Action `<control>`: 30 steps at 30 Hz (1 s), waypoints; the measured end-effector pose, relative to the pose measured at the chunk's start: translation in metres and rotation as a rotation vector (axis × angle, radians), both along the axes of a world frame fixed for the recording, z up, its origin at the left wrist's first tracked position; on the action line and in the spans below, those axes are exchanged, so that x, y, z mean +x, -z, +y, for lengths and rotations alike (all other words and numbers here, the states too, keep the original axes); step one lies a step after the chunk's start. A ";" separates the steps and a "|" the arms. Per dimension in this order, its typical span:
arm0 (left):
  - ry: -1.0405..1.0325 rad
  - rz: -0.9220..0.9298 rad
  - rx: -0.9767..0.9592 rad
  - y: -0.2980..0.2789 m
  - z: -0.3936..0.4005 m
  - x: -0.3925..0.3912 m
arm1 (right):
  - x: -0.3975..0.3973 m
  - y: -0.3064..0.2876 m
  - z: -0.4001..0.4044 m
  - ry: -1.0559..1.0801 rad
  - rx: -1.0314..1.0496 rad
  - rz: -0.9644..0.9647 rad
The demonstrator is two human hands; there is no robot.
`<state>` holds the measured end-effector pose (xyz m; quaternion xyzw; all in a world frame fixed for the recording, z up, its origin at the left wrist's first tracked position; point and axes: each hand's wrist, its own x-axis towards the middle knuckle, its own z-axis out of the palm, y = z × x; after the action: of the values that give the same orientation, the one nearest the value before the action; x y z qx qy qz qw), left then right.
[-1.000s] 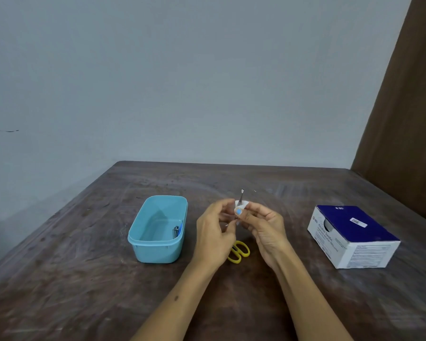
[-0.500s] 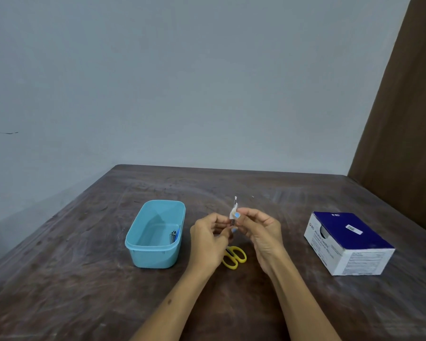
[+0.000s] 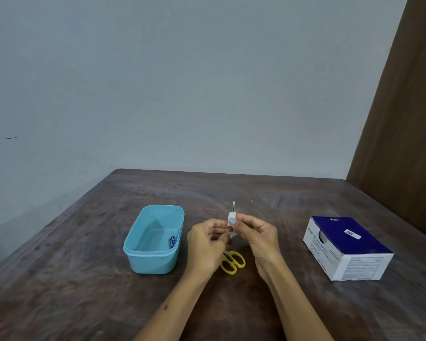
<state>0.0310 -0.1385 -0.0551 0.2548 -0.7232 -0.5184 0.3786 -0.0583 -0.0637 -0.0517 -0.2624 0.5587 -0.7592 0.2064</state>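
Right hand (image 3: 256, 238) pinches a white swab (image 3: 231, 216) folded round a thin metal tool (image 3: 233, 206), held upright at lower centre of frame. Left hand (image 3: 205, 244) grips the tool's lower end, fingertips meeting the right hand's. Yellow scissors (image 3: 234, 263) lie on the table (image 3: 84, 291) beneath; blue tub (image 3: 143, 257) left, swab box (image 3: 349, 242) right.

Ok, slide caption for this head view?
Right hand pinches a white pad around a metal tool held by the left hand, above yellow scissors, between a blue tub and a blue-and-white box.
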 end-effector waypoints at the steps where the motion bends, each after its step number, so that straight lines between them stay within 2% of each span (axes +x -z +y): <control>1: 0.006 0.000 0.007 0.000 0.000 0.000 | 0.000 0.000 0.000 0.006 -0.007 0.003; 10: 0.002 0.021 0.040 0.000 -0.001 0.000 | 0.002 0.001 -0.002 -0.016 0.038 0.026; 15: 0.038 -0.028 0.018 0.001 0.002 -0.001 | 0.001 -0.001 -0.003 0.070 -0.016 0.051; 20: 0.005 -0.016 0.003 0.001 0.000 -0.001 | 0.004 0.001 -0.004 0.030 0.032 0.080; 24: 0.054 -0.047 0.021 0.002 0.002 -0.002 | 0.003 0.000 -0.004 0.077 -0.035 0.086; 30: -0.005 -0.015 -0.060 0.004 -0.002 -0.002 | 0.003 0.004 -0.006 0.058 0.035 0.137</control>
<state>0.0286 -0.1403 -0.0589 0.2490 -0.7406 -0.4937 0.3819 -0.0548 -0.0694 -0.0559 -0.2940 0.5922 -0.7351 0.1500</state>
